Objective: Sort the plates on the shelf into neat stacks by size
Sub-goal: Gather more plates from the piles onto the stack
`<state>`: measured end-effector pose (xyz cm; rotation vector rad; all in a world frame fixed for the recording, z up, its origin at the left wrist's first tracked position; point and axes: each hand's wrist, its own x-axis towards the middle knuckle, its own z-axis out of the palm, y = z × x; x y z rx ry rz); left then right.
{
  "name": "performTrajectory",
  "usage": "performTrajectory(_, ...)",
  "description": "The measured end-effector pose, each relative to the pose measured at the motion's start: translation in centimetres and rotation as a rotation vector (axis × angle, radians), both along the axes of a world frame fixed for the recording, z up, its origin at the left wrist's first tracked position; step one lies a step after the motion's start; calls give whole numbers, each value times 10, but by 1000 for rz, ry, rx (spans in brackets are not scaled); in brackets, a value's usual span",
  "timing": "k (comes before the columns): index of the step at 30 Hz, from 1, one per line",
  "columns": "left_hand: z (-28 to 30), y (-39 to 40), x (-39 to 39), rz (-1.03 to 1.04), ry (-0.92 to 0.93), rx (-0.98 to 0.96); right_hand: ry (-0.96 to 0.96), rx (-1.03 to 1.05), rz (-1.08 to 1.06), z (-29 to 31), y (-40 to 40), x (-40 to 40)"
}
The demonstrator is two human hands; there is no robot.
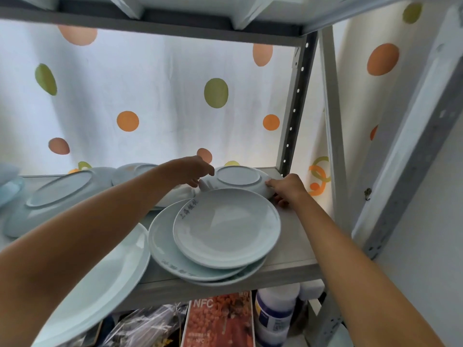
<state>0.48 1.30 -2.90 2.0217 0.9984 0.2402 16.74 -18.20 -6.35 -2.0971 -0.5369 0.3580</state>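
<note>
An upside-down pale plate (238, 177) lies at the back right of the grey shelf (293, 244). My left hand (193, 170) grips its left rim and my right hand (286, 189) grips its right rim. In front of it is a loose stack of upright plates: a smaller plate (226, 227) with dark lettering on top of a wider one (162, 242), with another rim showing beneath. A large plate (105, 284) overhangs the shelf's front edge at the left. Two more upside-down plates (62, 187) (132, 170) lie at the back left.
A pale blue dish (10, 189) sits at the far left edge. A perforated metal post (295, 101) stands at the shelf's back right corner. A polka-dot curtain (150, 101) hangs behind. Below the shelf are a red magazine (218, 319) and a white bottle (274, 314).
</note>
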Motion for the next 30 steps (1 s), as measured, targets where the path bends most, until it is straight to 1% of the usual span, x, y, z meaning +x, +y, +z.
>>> performTrajectory(3,-3,0,4,58,-65,-53,6,5,10,-1,1,5)
performTrajectory(7,-4,5,0,190,-141,-254,3,9,27,-4,2,8)
performTrajectory(11,0,5,1,245,-196,-316,-1,9,17,-5,3,12)
performTrajectory(16,11,9,5,279,-286,-402,6,96,-10,-1,-2,20)
performTrajectory(21,28,7,14,269,-453,-446,-9,163,-32,13,-5,26)
performTrajectory(25,39,7,17,245,-526,-435,5,229,-44,19,-2,31)
performTrajectory(28,47,6,14,241,-576,-418,-25,256,-58,23,1,33)
performTrajectory(30,53,7,7,261,-646,-412,-67,297,-63,26,4,32)
